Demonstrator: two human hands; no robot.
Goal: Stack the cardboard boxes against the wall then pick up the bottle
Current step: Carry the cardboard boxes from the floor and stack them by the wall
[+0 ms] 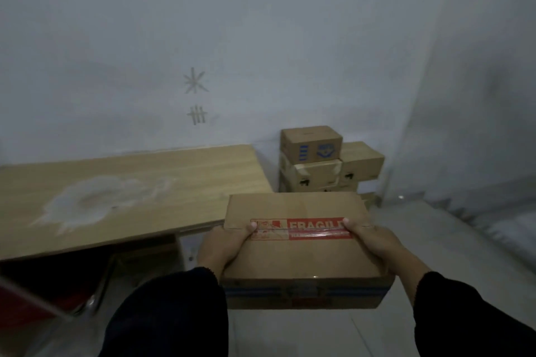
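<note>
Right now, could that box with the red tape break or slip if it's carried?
The box looks stiff, with flat sides. Its red tape says FRAGILE, so the contents may break. Left hand and right hand both grip it, so slipping seems unlikely.

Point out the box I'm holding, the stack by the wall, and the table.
Held box (301, 252): head view, on its top face below the tape.
Stack (311, 140): head view, on the top box's front.
Table (185, 182): head view, on the bare wooden top.
</note>
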